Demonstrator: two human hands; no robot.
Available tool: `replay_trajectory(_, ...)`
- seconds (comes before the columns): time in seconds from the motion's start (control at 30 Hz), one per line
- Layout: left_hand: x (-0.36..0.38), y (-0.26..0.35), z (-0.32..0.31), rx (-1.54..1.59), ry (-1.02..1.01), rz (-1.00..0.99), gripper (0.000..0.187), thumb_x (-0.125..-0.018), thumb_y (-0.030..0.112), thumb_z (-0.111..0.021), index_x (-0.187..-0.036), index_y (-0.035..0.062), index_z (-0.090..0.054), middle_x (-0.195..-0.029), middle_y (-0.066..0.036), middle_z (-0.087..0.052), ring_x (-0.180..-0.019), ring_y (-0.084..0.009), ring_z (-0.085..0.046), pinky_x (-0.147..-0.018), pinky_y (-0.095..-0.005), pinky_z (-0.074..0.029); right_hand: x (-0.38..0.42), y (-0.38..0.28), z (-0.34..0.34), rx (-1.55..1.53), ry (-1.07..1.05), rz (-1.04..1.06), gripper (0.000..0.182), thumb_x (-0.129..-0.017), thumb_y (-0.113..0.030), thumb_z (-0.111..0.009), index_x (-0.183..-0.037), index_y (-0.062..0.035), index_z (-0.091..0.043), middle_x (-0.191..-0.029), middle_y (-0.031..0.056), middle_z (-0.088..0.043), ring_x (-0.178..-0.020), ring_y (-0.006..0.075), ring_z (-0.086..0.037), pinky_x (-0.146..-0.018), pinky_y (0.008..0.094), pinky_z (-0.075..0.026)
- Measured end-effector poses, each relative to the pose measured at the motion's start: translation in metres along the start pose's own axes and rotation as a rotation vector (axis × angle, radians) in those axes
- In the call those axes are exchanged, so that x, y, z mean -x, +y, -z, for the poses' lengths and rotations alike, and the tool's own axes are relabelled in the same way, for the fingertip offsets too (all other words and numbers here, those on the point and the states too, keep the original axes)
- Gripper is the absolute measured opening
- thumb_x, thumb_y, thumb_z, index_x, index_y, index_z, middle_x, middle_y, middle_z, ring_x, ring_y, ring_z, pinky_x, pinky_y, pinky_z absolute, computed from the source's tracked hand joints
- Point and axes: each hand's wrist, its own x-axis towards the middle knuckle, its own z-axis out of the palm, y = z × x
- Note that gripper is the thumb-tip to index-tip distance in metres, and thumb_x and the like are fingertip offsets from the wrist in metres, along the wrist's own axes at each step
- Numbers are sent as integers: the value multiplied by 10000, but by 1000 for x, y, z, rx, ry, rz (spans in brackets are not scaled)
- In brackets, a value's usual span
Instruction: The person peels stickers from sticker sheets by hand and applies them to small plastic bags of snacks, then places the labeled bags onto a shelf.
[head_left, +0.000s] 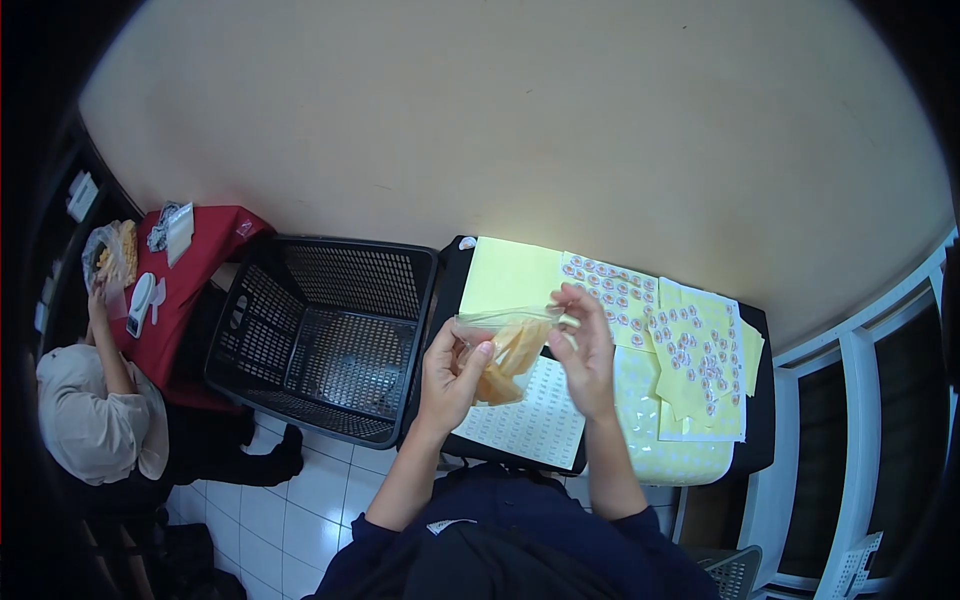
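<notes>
My left hand (452, 372) is closed on the left side of a clear plastic bag (505, 352) with pale orange-yellow pieces inside. My right hand (588, 350) is at the bag's top right corner, thumb and fingers bent around its edge. The bag is held tilted above a white sheet of small printed labels (535, 415). Behind it lies a plain yellow sheet (510, 270). To the right are yellow sheets with rows of round stickers (690, 350).
A black plastic basket (355, 345) stands left of the dark-covered table. Farther left, another person (105, 410) reaches toward a bag of yellow snacks (115, 255) on a red-covered table (205, 290), near a white handheld device (140, 305). White railings (860, 400) run along the right.
</notes>
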Motion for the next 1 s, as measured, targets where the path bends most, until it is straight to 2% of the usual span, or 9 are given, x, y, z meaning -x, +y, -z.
replay_trajectory(0.17, 3, -2, 4, -76, -78, 31, 162, -860, 78, -433, -1006, 10, -411, -950, -71, -494, -916, -110, -493, -800, -252, -396, -30, -38, 22, 316, -387, 59, 204, -729, -35, -608, -931, -28, -581, -960, 81, -527, -807, 139, -560, -620, 224, -480)
replay_trajectory(0.27, 3, 8, -4, 84, 3, 69, 458, -795, 143, -574, -1140, 22, -298, -1048, -105, -443, -961, -153, -487, -840, -288, -398, -28, -47, 13, 344, -392, -18, 83, -710, -18, -621, -793, -12, -615, -872, 74, -554, -751, 118, -564, -538, 193, -486)
replay_trajectory(0.33, 0, 13, -4, -349, -75, -159, 834, -643, 231, -740, -1236, 28, -191, -1100, -135, -412, -1017, -217, -475, -873, -337, -399, -28, -47, 10, 418, -397, 0, 66, -714, -8, -611, -779, -7, -614, -879, 75, -552, -742, 116, -570, -521, 189, -484)
replay_trajectory(0.43, -1, 11, -6, -435, -66, -52, 1075, -494, 279, -824, -1282, 17, -142, -1122, -170, -409, -1043, -275, -472, -880, -369, -399, -30, -38, 14, 507, -450, 235, 50, -725, -33, -612, -773, -16, -609, -911, 71, -542, -687, 127, -589, -513, 226, -493)
replay_trajectory(0.57, 1, -2, -6, -619, 42, -222, 1058, -505, 270, -811, -1291, 14, -150, -1110, -198, -431, -1047, -319, -473, -862, -387, -408, -14, -43, 2, 534, -325, 14, 62, -720, -34, -615, -777, -11, -605, -966, 90, -501, -675, 140, -593, -543, 232, -498)
replay_trajectory(0.67, 3, -13, -12, -663, 64, -149, 1024, -509, 283, -806, -1282, 21, -188, -1076, -190, -453, -1017, -307, -492, -840, -383, -419, -2, -39, -2, 464, -337, -30, 68, -713, -36, -621, -775, -13, -605, -1014, 108, -459, -668, 159, -595, -577, 243, -500)
replay_trajectory(0.77, 1, -20, -4, -586, 4, -149, 945, -516, 294, -797, -1256, 33, -269, -1019, -156, -482, -943, -288, -519, -804, -370, -431, 1, -40, 7, 442, -651, 85, 113, -689, -37, -648, -793, -16, -609, -1059, 128, -433, -702, 186, -597, -626, 282, -490)
replay_trajectory(0.93, 4, -5, -7, -619, -69, -251, 893, -507, 299, -796, -1227, 51, -329, -979, -119, -506, -885, -255, -528, -753, -355, -431, -8, -52, 17, 365, -556, 91, 126, -671, -61, -672, -788, -38, -631, -1073, 125, -447, -846, 218, -570, -715, 315, -461)
replay_trajectory(1.0, 4, -4, -7, -685, -78, -318, 896, -500, 313, -795, -1223, 62, -328, -980, -112, -512, -886, -247, -521, -746, -356, -412, -14, -59, 21, 558, -541, 312, 138, -631, -55, -696, -760, -63, -647, -1054, 122, -485, -888, 224, -554, -746, 344, -449)
